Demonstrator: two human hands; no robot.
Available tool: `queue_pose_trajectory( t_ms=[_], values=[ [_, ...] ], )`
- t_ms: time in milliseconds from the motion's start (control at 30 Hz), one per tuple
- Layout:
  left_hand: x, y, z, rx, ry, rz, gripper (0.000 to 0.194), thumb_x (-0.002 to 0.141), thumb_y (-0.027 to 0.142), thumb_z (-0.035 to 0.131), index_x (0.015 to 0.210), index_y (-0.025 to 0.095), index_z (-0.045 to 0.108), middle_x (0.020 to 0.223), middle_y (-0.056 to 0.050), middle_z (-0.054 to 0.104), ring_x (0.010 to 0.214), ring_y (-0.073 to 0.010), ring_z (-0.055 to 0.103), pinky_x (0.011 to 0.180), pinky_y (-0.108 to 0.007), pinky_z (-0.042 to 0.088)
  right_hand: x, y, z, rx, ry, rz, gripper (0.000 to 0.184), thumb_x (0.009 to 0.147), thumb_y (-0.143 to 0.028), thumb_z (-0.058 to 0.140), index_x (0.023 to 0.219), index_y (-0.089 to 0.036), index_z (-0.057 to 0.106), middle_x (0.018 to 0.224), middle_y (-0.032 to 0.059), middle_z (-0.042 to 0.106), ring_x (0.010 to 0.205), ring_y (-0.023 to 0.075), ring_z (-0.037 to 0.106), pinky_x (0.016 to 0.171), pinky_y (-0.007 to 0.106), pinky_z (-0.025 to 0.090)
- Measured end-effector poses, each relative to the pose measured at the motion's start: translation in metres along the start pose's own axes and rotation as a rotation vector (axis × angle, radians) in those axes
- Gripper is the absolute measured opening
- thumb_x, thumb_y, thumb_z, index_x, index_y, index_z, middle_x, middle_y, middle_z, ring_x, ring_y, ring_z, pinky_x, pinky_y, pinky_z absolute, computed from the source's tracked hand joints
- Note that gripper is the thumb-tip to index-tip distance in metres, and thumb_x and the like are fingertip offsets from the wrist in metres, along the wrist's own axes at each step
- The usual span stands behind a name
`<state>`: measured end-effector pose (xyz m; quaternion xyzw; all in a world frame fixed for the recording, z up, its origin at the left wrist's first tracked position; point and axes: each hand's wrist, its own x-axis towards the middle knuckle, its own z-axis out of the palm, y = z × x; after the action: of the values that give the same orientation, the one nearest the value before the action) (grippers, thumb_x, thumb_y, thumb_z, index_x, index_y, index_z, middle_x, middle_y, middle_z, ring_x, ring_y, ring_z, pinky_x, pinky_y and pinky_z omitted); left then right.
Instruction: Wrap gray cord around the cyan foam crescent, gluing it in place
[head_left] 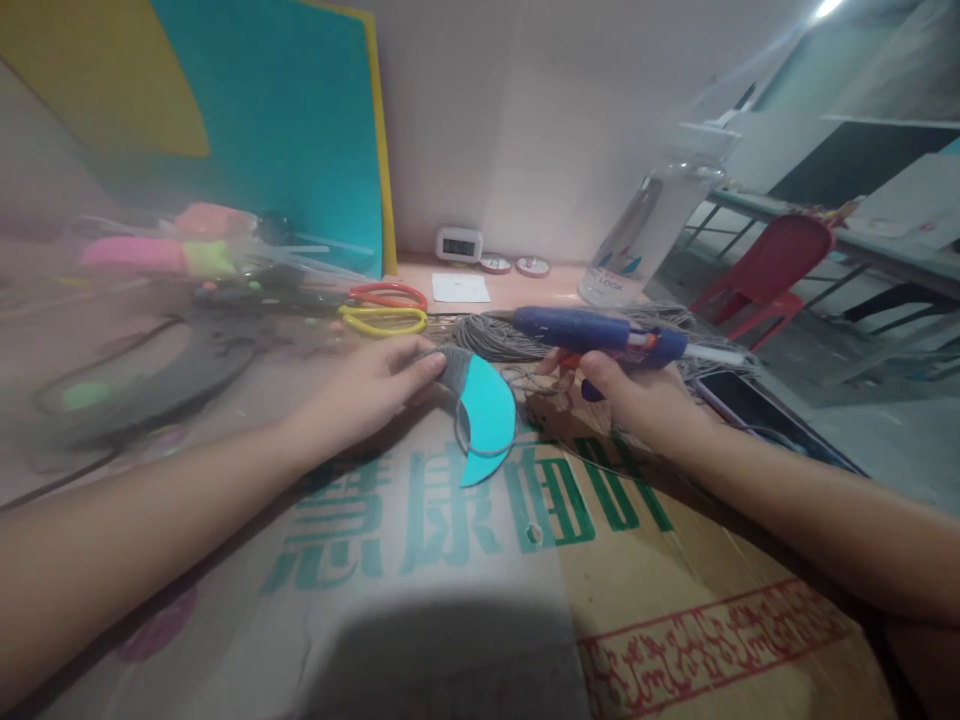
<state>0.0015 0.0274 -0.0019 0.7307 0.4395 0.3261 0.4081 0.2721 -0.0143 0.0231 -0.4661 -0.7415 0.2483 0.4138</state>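
Observation:
My left hand (397,378) pinches the upper end of a turquoise crescent-shaped piece (491,410). Grey cord is wound closely around that end, and a loose loop of it crosses the lower part of the crescent. In my right hand (637,395) is a blue glue gun (592,328), its nozzle pointing left above the crescent and a glue stick jutting from its back. The fingers wrap its handle near the orange trigger. A bundle of grey cord (495,338) lies just behind the crescent.
Scissors (386,308) with red and yellow handles lie at the back left. A small digital clock (459,245) and a clear bottle (645,230) stand by the wall. A phone (772,415) lies right, under my forearm. Printed cardboard (480,590) covers the table.

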Motion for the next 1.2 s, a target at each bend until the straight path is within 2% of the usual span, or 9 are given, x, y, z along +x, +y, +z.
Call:
queue_pose_trajectory(
  t_ms=[133, 300, 367, 500, 600, 733, 967, 1067, 1200],
  values=[
    [0.000, -0.004, 0.000, -0.035, -0.020, 0.051, 0.035, 0.090, 0.049, 0.050, 0.077, 0.017, 0.057, 0.064, 0.002, 0.052, 0.057, -0.0109, 0.046, 0.052, -0.022, 0.034, 0.004, -0.019, -0.006, -0.046, 0.044, 0.020, 0.028, 0.092, -0.046, 0.050, 0.093, -0.023, 0.066, 0.095, 0.0051, 0.072, 0.077, 0.0178, 0.067, 0.060, 0.030, 0.054],
    [0.001, -0.004, 0.002, -0.015, -0.017, 0.068, 0.035, 0.090, 0.048, 0.049, 0.075, 0.018, 0.056, 0.063, 0.002, 0.052, 0.057, -0.0113, 0.047, 0.052, -0.022, 0.035, 0.034, -0.034, -0.016, -0.239, 0.167, 0.006, 0.033, 0.081, -0.046, 0.065, 0.100, -0.019, 0.069, 0.093, 0.0073, 0.072, 0.087, 0.0242, 0.067, 0.079, 0.041, 0.054],
    [0.001, -0.003, 0.003, 0.004, -0.003, 0.058, 0.035, 0.089, 0.049, 0.050, 0.074, 0.018, 0.056, 0.062, 0.003, 0.052, 0.055, -0.0112, 0.047, 0.051, -0.022, 0.035, 0.054, -0.033, -0.019, -0.311, 0.155, 0.043, 0.036, 0.081, -0.048, 0.065, 0.099, -0.017, 0.071, 0.091, 0.0084, 0.072, 0.087, 0.0259, 0.066, 0.082, 0.044, 0.052],
    [0.002, -0.003, 0.003, 0.001, -0.003, 0.041, 0.033, 0.089, 0.048, 0.051, 0.077, 0.018, 0.057, 0.058, 0.004, 0.050, 0.051, -0.0106, 0.045, 0.049, -0.022, 0.033, 0.103, -0.012, -0.017, -0.336, 0.017, 0.060, 0.041, 0.084, -0.050, 0.061, 0.104, -0.016, 0.070, 0.096, 0.0098, 0.072, 0.084, 0.0236, 0.064, 0.072, 0.037, 0.052],
    [0.002, -0.003, 0.003, -0.013, -0.028, 0.051, 0.031, 0.089, 0.047, 0.051, 0.077, 0.018, 0.057, 0.057, 0.005, 0.049, 0.050, -0.0103, 0.044, 0.050, -0.022, 0.033, 0.139, 0.016, -0.010, -0.331, -0.033, 0.140, 0.040, 0.082, -0.040, 0.065, 0.113, -0.015, 0.067, 0.098, 0.0108, 0.071, 0.077, 0.0202, 0.062, 0.065, 0.032, 0.050],
    [0.003, -0.003, 0.003, -0.018, -0.027, 0.042, 0.031, 0.089, 0.046, 0.051, 0.079, 0.018, 0.058, 0.057, 0.005, 0.051, 0.051, -0.0107, 0.045, 0.050, -0.022, 0.033, 0.171, 0.049, 0.000, -0.348, -0.095, 0.185, 0.033, 0.083, -0.031, 0.065, 0.112, -0.015, 0.066, 0.100, 0.0098, 0.071, 0.083, 0.0185, 0.061, 0.069, 0.028, 0.049],
    [0.001, 0.001, 0.003, -0.045, -0.032, 0.023, 0.030, 0.087, 0.045, 0.053, 0.079, 0.017, 0.059, 0.056, 0.004, 0.051, 0.050, -0.0113, 0.044, 0.048, -0.022, 0.033, 0.179, 0.072, 0.011, -0.413, -0.136, 0.245, 0.028, 0.085, -0.038, 0.065, 0.096, -0.012, 0.065, 0.073, 0.0081, 0.070, 0.066, 0.0159, 0.061, 0.062, 0.028, 0.049],
    [0.001, 0.001, 0.004, -0.049, -0.023, 0.020, 0.030, 0.087, 0.045, 0.054, 0.077, 0.018, 0.059, 0.056, 0.004, 0.051, 0.050, -0.0118, 0.044, 0.047, -0.022, 0.033, 0.177, 0.073, 0.007, -0.489, -0.160, 0.243, 0.034, 0.083, -0.043, 0.066, 0.099, -0.013, 0.065, 0.080, 0.0094, 0.072, 0.073, 0.0182, 0.062, 0.068, 0.030, 0.049],
    [0.001, 0.000, 0.004, -0.058, -0.001, 0.023, 0.030, 0.086, 0.046, 0.055, 0.077, 0.019, 0.059, 0.057, 0.003, 0.052, 0.052, -0.0129, 0.046, 0.048, -0.023, 0.034, 0.171, 0.064, -0.010, -0.631, -0.181, 0.230, 0.043, 0.073, -0.049, 0.073, 0.098, -0.013, 0.068, 0.094, 0.0142, 0.072, 0.088, 0.0267, 0.064, 0.078, 0.035, 0.046]
  ],
)
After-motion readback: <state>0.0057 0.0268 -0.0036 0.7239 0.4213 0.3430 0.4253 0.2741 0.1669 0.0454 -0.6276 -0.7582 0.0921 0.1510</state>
